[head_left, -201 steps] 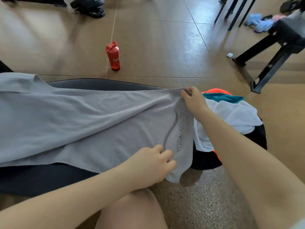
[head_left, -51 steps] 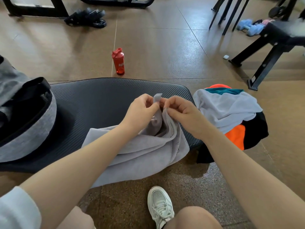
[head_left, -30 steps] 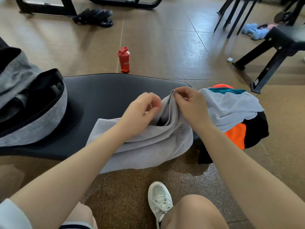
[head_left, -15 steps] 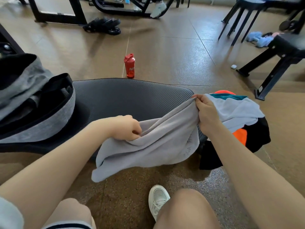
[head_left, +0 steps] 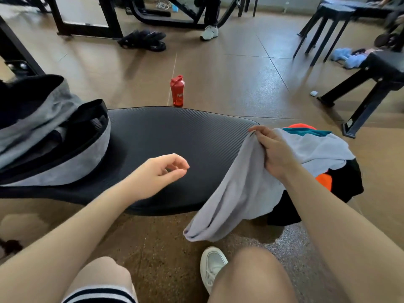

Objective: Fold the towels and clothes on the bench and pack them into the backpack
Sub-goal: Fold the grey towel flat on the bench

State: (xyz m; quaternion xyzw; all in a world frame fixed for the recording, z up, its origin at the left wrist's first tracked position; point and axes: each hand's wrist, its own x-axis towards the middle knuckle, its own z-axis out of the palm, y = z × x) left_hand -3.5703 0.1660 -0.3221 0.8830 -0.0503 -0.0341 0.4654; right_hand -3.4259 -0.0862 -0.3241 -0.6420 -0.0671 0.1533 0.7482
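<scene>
A grey towel (head_left: 236, 193) hangs bunched off the right front edge of the black padded bench (head_left: 166, 136). My right hand (head_left: 271, 147) grips its upper edge at the bench's right end. Over the bench's middle hovers my left hand (head_left: 159, 171), fingers loosely curled and holding nothing. A grey and black backpack (head_left: 50, 138) lies on the bench's left end with its mouth facing right. Beyond my right hand sits a pile of clothes (head_left: 323, 154): light blue, teal, orange and black pieces.
A red bottle (head_left: 177, 91) stands on the floor behind the bench. Black gym frames (head_left: 87, 18) stand at the back and a second bench (head_left: 376, 79) and stools at the right. Someone's white shoe (head_left: 209, 32) is far back. My own white shoe (head_left: 211, 265) is below the towel.
My left hand has let go of the towel and moved left over the bare bench. The towel now hangs from my right hand alone, sagging toward the floor.
</scene>
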